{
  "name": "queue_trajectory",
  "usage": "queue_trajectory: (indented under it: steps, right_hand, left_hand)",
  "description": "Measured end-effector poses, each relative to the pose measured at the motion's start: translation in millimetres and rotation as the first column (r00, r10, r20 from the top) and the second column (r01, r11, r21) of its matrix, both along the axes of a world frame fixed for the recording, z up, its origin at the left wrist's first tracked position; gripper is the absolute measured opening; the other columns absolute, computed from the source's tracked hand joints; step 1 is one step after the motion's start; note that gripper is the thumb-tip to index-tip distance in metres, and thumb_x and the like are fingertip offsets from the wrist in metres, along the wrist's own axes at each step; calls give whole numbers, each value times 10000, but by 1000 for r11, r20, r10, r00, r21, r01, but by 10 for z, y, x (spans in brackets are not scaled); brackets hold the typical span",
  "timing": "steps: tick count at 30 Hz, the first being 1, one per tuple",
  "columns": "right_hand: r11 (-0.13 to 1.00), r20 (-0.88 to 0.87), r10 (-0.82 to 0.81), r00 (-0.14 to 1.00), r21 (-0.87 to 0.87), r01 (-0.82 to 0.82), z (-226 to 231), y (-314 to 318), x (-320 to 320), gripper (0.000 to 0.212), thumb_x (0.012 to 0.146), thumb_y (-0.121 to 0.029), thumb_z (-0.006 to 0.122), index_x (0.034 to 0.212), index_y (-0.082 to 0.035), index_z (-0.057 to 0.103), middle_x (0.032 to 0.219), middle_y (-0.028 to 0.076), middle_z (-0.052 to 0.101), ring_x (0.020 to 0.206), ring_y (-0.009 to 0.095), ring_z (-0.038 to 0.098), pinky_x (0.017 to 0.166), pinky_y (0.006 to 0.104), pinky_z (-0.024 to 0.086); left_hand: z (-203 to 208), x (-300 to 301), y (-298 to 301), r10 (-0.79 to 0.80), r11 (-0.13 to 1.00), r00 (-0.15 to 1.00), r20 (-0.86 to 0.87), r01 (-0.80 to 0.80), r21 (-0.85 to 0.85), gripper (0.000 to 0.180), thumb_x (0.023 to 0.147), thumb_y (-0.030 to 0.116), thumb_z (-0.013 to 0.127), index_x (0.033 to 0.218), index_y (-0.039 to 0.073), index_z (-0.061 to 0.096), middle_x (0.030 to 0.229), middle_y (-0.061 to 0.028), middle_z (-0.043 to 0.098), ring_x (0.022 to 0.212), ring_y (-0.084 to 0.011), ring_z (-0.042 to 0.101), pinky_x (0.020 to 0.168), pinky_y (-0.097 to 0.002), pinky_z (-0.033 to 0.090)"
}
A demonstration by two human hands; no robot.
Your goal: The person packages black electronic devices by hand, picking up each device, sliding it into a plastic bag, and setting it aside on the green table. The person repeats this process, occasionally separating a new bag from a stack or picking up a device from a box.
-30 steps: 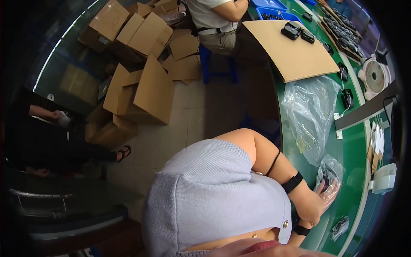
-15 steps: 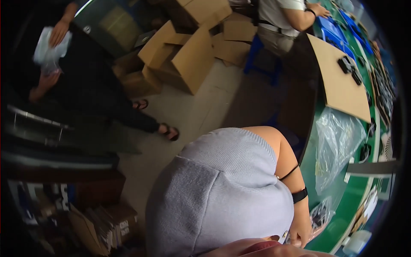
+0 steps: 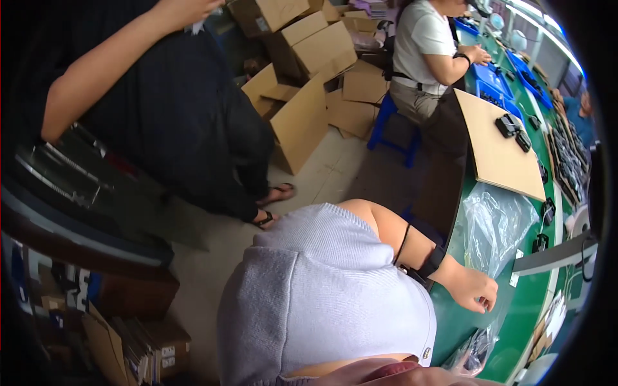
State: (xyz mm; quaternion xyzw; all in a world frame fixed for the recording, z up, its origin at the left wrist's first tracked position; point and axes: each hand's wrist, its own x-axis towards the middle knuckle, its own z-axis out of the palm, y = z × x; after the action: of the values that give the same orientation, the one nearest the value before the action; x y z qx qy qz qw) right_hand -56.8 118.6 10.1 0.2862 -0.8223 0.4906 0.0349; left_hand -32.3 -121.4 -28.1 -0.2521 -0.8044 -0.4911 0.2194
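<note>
Green tabletop (image 3: 444,318), left hand (image 3: 475,291) now farther out

The small bag (image 3: 475,352) is clear, crumpled plastic, glossy along its creases, with something dark inside that is too blurred to name. It lies slumped on the green worktop (image 3: 454,321), its lower end out of sight. The sheet (image 3: 490,225), also clear plastic, is larger, wrinkled and shiny, spread loosely farther up the worktop

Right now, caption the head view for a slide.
Left hand over a green workbench near clear plastic, a co-worker beyond.
</note>
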Motion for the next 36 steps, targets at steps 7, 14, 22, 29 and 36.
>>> queue_trajectory:
  steps: [7, 14, 22, 29, 36]
  right_hand:
    - [923, 26, -321, 947, 234, 307, -377, 369, -81, 525, 831, -174, 669, 1259, 33, 445, 1210, 205, 502, 1086, 299, 507, 940, 375, 429]
    - [990, 42, -140, 989, -10, 141, -141, 127, 97, 552, 763, -108, 710, 1239, 13, 459, 1148, 151, 562, 1048, 224, 534, 920, 317, 418]
    - [795, -233, -466, 854, 313, 520, -287, 492, 115, 702, 697, -253, 782, 1243, 32, 445, 1136, 228, 555, 1077, 348, 529, 933, 380, 414]
    - [883, -206, -351, 914, 252, 396, -283, 469, 40, 765, 688, -296, 778, 1275, 45, 426, 1129, 242, 554, 1074, 357, 525, 930, 395, 412]
    - [973, 35, -182, 983, 151, 175, -358, 898, 73, 576, 836, -229, 638, 1317, 8, 427, 1218, 187, 549, 1121, 273, 523, 960, 335, 398]
  left_hand:
    - [2, -162, 732, -83, 957, 973, -215, 17, -289, 465, 750, 188, 634, 1202, 154, 533, 1258, -194, 459, 1157, -396, 451, 944, -477, 399]
    - [-58, -457, 352, 167, 822, 976, -137, -215, -528, 88, 704, 97, 560, 757, 66, 622, 783, -142, 617, 762, -330, 622, 658, -435, 503]
    - [73, -98, 487, -41, 924, 999, 6, 40, -380, 65, 752, 26, 612, 816, 33, 610, 748, -131, 580, 727, -314, 587, 635, -377, 476]
    - [196, 15, 561, -68, 959, 997, -26, 58, -276, 99, 735, 25, 620, 829, 34, 589, 827, -103, 566, 772, -297, 569, 663, -379, 468]
    - [174, -29, 495, -102, 938, 992, -73, 71, -340, 117, 726, 20, 625, 830, 47, 579, 912, -89, 560, 843, -287, 553, 727, -365, 462]
